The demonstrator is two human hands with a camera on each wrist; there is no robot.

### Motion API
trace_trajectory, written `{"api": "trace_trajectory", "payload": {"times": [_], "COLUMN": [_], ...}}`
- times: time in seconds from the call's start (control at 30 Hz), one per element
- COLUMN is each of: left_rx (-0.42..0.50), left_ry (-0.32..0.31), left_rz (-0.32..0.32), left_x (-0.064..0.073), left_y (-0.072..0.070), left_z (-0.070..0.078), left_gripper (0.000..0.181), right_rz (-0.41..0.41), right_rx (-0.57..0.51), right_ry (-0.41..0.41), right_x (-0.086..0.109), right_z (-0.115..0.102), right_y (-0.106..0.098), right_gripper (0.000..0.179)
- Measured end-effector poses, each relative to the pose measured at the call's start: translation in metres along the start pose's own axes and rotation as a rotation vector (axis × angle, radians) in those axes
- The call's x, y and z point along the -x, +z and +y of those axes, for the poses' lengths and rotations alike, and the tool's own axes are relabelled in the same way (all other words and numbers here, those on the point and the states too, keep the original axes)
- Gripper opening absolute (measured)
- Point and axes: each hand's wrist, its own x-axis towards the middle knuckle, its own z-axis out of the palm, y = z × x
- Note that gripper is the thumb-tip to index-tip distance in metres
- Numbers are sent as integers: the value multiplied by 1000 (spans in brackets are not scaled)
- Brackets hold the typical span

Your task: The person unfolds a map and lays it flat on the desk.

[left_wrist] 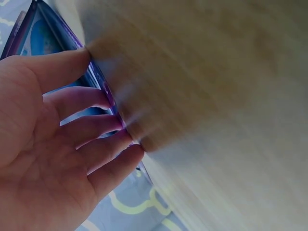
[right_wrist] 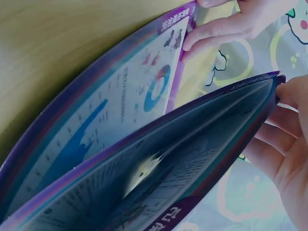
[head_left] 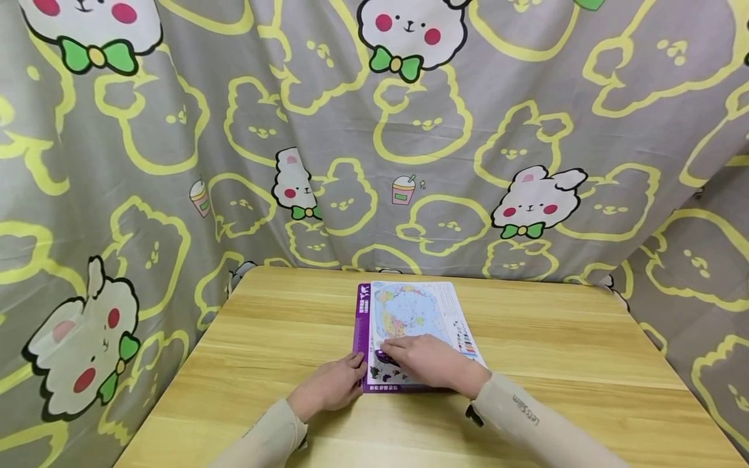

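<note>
A stack of purple-bordered printed map sheets (head_left: 361, 325) lies near the middle of the table, with a world map (head_left: 417, 311) facing up. At the stack's left edge, my left hand (head_left: 335, 382) rests low, and its fingertips (left_wrist: 137, 148) touch the purple rim in the left wrist view. Over the near part, my right hand (head_left: 432, 361) grips the edge of a bent upper sheet (right_wrist: 231, 103). The right wrist view shows the layers spread apart there, with a lower sheet (right_wrist: 130, 96) beneath; the right fingertips are partly hidden behind the edge.
The wooden table (head_left: 562, 344) extends around the stack on all sides. A grey curtain (head_left: 351, 130) with yellow outlines and white rabbit figures hangs behind the table and down both sides.
</note>
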Motion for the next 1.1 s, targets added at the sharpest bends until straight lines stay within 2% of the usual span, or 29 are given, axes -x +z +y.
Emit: {"api": "trace_trajectory", "payload": {"times": [0.43, 0.67, 0.9, 1.1], "left_rx": [5, -3, -12, -10], "left_ry": [-2, -4, 2, 6], "left_rz": [-7, -14, -8, -5], "left_x": [1, 2, 3, 4], "left_y": [-3, -4, -6, -7], "left_z": [2, 3, 4, 4], "left_gripper": [52, 52, 51, 50], "right_rz": [78, 105, 139, 129], "right_rx": [-4, 15, -23, -65], "right_ry": [25, 78, 128, 172], "right_x": [10, 19, 26, 32], "right_z": [8, 14, 19, 23], "right_y": [-20, -28, -36, -42], "right_gripper": [35, 35, 37, 41]}}
